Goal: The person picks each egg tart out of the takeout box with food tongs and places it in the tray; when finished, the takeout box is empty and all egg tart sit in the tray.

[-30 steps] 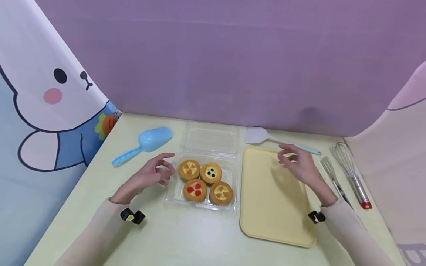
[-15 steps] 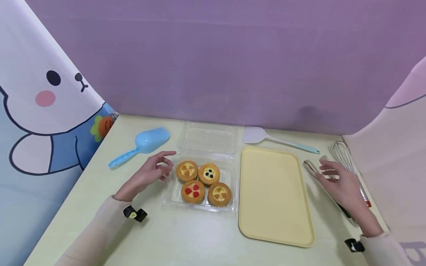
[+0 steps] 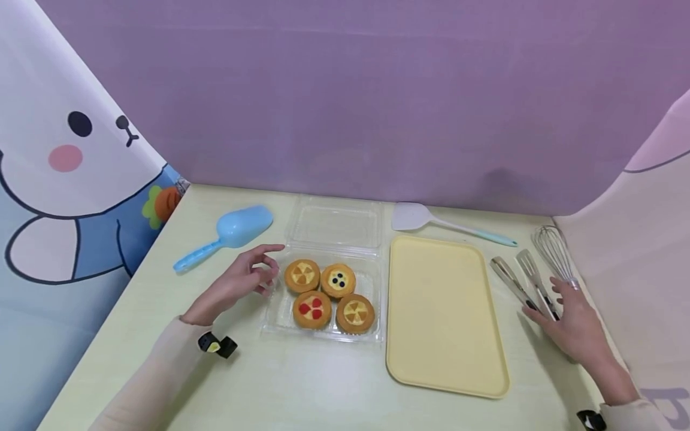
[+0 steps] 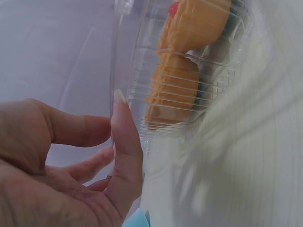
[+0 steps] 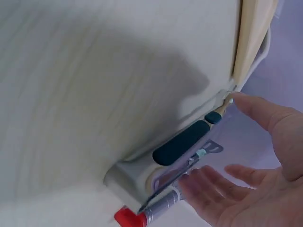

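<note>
Several round tarts [image 3: 312, 309] sit in a clear plastic hinged container [image 3: 369, 280], its lid lying back. At the container's left edge hovers my left hand [image 3: 237, 284], index finger stretched towards the rim, the other fingers loosely bent. In the left wrist view, thumb and index finger are close to the container's clear wall [image 4: 142, 90]; contact cannot be told. My right hand [image 3: 579, 326] is spread over metal food tongs [image 3: 509, 275], thumb on one side and fingers on the other. Dark grips [image 5: 182, 142] show on the tongs in the right wrist view, with no fingers curled round them.
A pale yellow tray [image 3: 444, 317] lies between the container and the tongs. Behind it rests a white spatula [image 3: 412, 216] with a mint handle. A whisk [image 3: 555, 248] lies right of the tongs. A blue scoop [image 3: 245, 226] is at the left. Purple cloth [image 3: 345, 108] backs the table.
From above the tray, my right hand has moved right and down to the tongs. The left hand stays beside the container. The camera view has shifted slightly.
</note>
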{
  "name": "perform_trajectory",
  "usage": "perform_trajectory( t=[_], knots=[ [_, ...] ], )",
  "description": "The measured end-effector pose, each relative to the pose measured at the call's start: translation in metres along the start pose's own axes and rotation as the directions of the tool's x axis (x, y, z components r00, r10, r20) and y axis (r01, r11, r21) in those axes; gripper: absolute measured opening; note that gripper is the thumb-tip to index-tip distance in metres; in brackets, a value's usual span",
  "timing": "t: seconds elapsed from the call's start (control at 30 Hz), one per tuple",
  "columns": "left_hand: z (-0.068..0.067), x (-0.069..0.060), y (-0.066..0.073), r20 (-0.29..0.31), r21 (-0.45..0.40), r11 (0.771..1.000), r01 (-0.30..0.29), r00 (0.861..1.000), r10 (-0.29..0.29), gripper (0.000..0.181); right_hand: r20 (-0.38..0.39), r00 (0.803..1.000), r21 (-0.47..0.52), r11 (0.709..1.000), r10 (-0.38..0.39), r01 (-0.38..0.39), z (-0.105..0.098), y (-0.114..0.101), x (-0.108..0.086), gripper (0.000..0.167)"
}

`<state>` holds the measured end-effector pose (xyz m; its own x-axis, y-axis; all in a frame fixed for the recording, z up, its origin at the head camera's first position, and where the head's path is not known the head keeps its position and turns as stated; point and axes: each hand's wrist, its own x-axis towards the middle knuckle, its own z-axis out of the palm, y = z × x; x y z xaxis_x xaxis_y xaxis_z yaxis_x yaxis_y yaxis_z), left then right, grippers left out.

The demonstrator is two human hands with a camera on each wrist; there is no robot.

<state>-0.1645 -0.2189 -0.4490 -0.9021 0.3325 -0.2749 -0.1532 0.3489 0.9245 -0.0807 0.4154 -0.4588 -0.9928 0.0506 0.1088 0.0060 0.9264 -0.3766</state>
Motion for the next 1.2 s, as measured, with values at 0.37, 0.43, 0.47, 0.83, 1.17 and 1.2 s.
perform_trajectory(
  t=[0.37, 0.43, 0.47, 0.83, 1.17, 1.2],
  knots=[
    [-0.001, 0.002, 0.003, 0.023, -0.036, 0.999, -0.012, 1.0, 0.013, 0.066, 0.146, 0.987, -0.09, 0.995, 0.061, -0.048, 0.009, -0.002, 0.012, 0.101],
    [-0.001, 0.003, 0.004, 0.025, -0.041, 0.999, -0.013, 1.0, 0.014, 0.066, 0.141, 0.988, -0.101, 0.993, 0.067, -0.053, 0.01, -0.001, 0.015, 0.098],
    [-0.001, 0.003, 0.004, 0.025, -0.043, 0.999, -0.012, 1.0, 0.013, 0.066, 0.132, 0.989, -0.108, 0.993, 0.071, -0.056, 0.011, -0.001, 0.017, 0.096],
    [0.0, 0.004, 0.004, 0.007, -0.045, 0.999, -0.004, 1.0, 0.004, 0.069, 0.07, 0.993, -0.129, 0.988, 0.099, -0.09, 0.013, 0.001, 0.024, 0.084],
    [0.001, -0.001, 0.003, -0.007, -0.044, 0.999, 0.013, 1.0, -0.013, 0.068, 0.012, 1.0, -0.053, 0.998, -0.016, 0.017, 0.013, -0.004, 0.022, 0.082],
    [0.001, -0.002, 0.003, -0.008, -0.045, 0.999, 0.012, 1.0, -0.013, 0.068, -0.004, 0.999, -0.049, 0.998, -0.032, 0.032, 0.013, -0.006, 0.023, 0.081]
  ],
)
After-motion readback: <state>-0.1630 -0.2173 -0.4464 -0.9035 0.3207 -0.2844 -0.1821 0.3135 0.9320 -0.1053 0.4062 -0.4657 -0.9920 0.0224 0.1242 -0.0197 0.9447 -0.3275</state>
